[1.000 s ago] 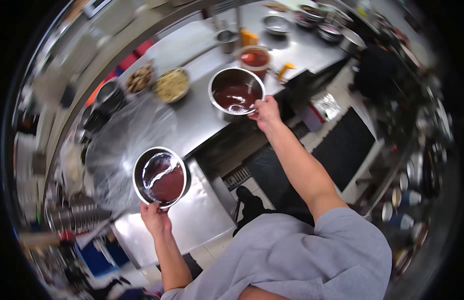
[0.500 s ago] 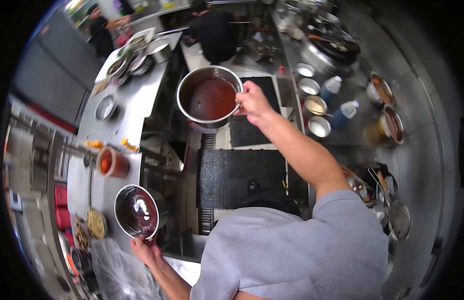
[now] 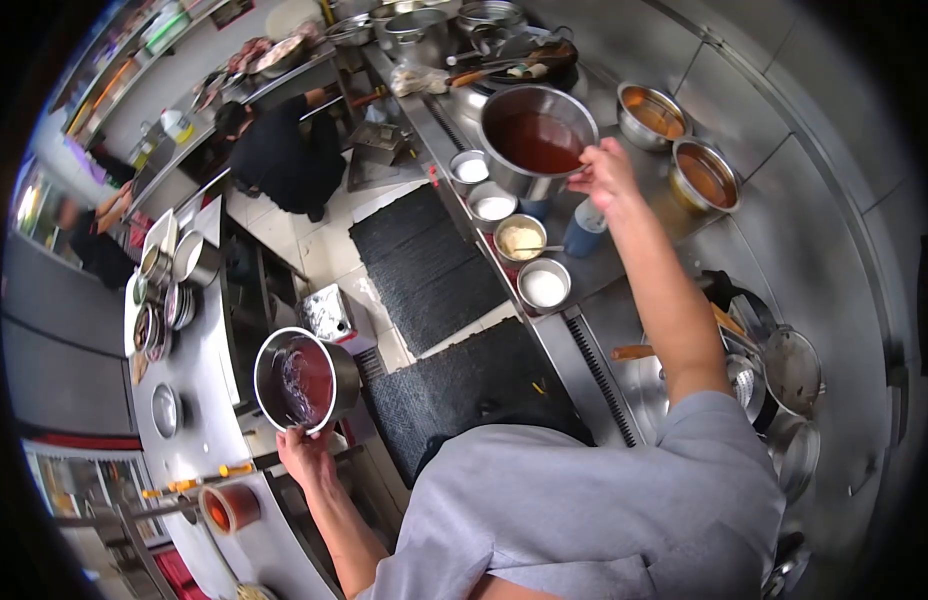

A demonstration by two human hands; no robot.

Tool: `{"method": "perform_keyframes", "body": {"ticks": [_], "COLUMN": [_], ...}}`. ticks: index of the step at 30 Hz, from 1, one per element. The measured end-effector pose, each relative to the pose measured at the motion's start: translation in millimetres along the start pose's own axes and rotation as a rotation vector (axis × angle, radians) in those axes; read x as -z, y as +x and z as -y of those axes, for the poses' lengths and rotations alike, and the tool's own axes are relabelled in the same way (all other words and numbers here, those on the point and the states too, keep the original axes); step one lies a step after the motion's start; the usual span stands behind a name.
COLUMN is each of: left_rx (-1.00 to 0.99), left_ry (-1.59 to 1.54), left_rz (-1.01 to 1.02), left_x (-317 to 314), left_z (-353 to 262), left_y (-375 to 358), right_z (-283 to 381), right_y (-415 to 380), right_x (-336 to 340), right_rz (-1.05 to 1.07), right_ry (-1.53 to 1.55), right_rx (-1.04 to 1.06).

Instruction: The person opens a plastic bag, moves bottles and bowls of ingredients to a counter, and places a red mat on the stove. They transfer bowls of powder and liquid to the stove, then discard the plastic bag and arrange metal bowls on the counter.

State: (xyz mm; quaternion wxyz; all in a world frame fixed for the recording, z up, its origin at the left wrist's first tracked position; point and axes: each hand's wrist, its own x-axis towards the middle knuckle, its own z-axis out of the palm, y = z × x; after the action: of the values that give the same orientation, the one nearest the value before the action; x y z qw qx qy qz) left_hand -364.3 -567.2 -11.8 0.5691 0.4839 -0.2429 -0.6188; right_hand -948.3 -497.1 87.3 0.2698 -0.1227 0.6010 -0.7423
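Note:
My left hand grips the near rim of a steel pot with dark red liquid in it, held over the edge of the left counter. At the upper right, my right hand is closed on the right rim of a larger steel pot of reddish-brown liquid. That pot hangs above the right counter, beside small steel bowls of white contents and a bowl of pale yellow paste. A blue bottle stands just below my right hand, partly hidden.
Two pots of brown liquid stand at the back right. Strainers and ladles lie right of my arm. Black mats cover the floor. One person in black bends down ahead; another stands far left. A red tub sits lower left.
My view has turned to the right. The right-hand pot has gone from over the floor to over the right counter. The left-hand pot has moved past the left counter's red tub.

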Motion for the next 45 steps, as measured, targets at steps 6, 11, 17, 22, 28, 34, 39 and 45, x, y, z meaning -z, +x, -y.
{"method": "perform_keyframes", "body": {"ticks": [6,11,17,22,28,34,39,45], "left_rx": [0.072,0.118,0.099,0.057,0.077,0.139,0.278,0.408], "left_ry": [0.129,0.168,0.258,0.289,0.288,0.287,0.267,0.366], "left_rz": [0.135,0.285,0.351,0.441,0.543,0.764,0.957,1.123], "left_x": [-80,-129,-214,-298,-421,-541,-626,-714], "left_z": [4,12,20,37,72,148,249,349], "left_y": [82,167,241,275,271,263,250,189], "right_z": [9,-7,-70,-124,-173,-191,-186,-183], "right_y": [57,77,99,115,145,164,169,157], "right_x": [73,121,159,190,209,207,196,208], "right_rz": [-0.318,-0.455,-0.821,-0.861,-0.762,-0.743,-0.646,-0.446], "right_ry": [0.089,0.072,0.045,0.042,0.083,0.107,0.127,0.186], "right_rx": [0.036,0.102,0.105,0.051,-0.021,-0.057,-0.113,-0.195]}}
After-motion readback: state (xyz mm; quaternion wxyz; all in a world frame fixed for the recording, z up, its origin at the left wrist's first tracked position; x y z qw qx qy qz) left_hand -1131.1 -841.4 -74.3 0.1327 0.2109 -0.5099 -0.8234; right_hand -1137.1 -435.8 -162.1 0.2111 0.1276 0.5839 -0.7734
